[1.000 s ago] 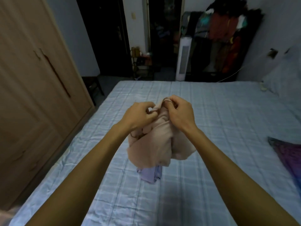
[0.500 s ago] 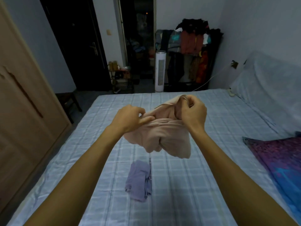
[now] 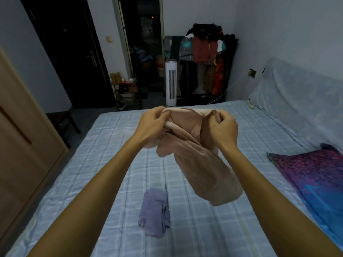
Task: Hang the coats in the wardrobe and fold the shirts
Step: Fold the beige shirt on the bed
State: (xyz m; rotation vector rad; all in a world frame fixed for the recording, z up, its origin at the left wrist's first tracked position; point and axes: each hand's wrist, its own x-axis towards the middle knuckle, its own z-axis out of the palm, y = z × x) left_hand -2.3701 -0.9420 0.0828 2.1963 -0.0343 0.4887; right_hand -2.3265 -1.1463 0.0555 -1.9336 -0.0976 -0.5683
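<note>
A pale pink shirt (image 3: pixel 200 164) hangs in the air above the bed, bunched and twisted. My left hand (image 3: pixel 152 125) grips its upper edge on the left. My right hand (image 3: pixel 222 130) pinches the upper edge on the right, and the cloth droops down and to the right below it. A crumpled lilac shirt (image 3: pixel 155 212) lies on the blue checked bed (image 3: pixel 92 173) under my forearms. The wooden wardrobe (image 3: pixel 22 136) stands along the left with its door closed.
A purple and blue patterned cloth (image 3: pixel 319 175) lies on the bed's right side by a grey pillow (image 3: pixel 300 101). Beyond the bed stand a white tower fan (image 3: pixel 171 82), a loaded clothes rack (image 3: pixel 206 58) and a dark door (image 3: pixel 74 52).
My hands have drawn apart and spread the pink shirt's top edge wider. The shirt hangs longer to the right. The view has tilted up and to the right.
</note>
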